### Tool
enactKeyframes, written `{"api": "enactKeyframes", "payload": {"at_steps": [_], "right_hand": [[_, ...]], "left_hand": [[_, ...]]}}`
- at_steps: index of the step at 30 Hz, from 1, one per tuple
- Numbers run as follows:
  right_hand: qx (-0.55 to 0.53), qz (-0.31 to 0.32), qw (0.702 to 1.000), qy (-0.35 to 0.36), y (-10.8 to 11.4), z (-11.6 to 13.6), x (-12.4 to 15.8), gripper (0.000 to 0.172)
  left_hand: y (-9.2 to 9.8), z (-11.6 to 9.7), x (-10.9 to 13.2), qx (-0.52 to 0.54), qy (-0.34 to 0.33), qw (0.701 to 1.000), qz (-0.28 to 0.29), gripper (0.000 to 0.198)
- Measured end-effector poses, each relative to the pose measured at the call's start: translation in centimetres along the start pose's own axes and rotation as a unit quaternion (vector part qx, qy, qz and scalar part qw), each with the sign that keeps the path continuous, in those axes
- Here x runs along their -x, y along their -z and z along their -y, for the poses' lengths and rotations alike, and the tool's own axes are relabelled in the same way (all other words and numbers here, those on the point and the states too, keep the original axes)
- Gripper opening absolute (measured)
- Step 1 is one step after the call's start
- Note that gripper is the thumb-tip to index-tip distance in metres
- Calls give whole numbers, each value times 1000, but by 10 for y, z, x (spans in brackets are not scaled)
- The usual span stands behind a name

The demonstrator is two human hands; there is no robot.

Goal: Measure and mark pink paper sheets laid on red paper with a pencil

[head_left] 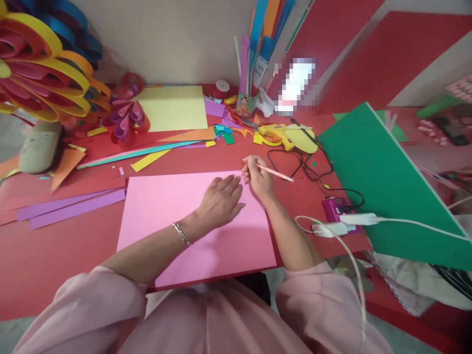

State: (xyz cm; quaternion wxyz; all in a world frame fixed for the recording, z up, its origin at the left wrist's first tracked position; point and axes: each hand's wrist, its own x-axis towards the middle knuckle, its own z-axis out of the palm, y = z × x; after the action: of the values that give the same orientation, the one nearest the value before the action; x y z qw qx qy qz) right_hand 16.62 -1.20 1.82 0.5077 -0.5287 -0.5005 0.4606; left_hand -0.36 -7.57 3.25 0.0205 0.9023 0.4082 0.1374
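Note:
A large pink paper sheet lies flat on the red table in front of me. My left hand rests palm down on the sheet near its far right corner, fingers stretched out. My right hand is closed around a thin pink pencil, its tip at the sheet's far right corner and its other end pointing right. A silver bracelet sits on my left wrist.
Beyond the sheet lie coloured paper strips, a yellow sheet, scraps and a yellow glue gun with its black cord. A green board leans at the right. Folded paper flowers fill the far left. A power adapter lies near the right edge.

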Motion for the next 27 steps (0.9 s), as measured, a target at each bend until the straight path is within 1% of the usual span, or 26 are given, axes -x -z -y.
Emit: {"api": "enactKeyframes", "payload": {"at_steps": [6,10,15,18,20,21,23,25,27], "right_hand": [[6,-2,1000,9,-1,1,-1,62],[-12,-2,1000,10,-2,-1,-2,61],[-25,3,1000,11,-4,-3,-1,59],[-20,4,1000,5,-4,-4,0,58],[-20,11,1000,5,-3,-6,-1,56],[-19,15,1000,10,-3,-7,-1,56],[-19,17,999,19,-1,-9,-1,54],[-20,11,1000,18,-1,-10,-1,53],[-26,2,1000,9,0,-10,-1,52]], "left_hand": [[0,-3,0,-22,1,1000,-5,52],[0,-3,0,-32,-2,999,9,53],[6,8,11,-46,-14,998,31,56],[10,17,19,-54,-12,998,23,55],[8,22,22,-58,-13,998,11,57],[7,24,23,-59,-22,998,4,60],[1,27,23,-53,-66,996,-1,66],[-4,28,22,-36,-118,992,7,71],[-7,28,22,-18,-140,990,18,73]]}}
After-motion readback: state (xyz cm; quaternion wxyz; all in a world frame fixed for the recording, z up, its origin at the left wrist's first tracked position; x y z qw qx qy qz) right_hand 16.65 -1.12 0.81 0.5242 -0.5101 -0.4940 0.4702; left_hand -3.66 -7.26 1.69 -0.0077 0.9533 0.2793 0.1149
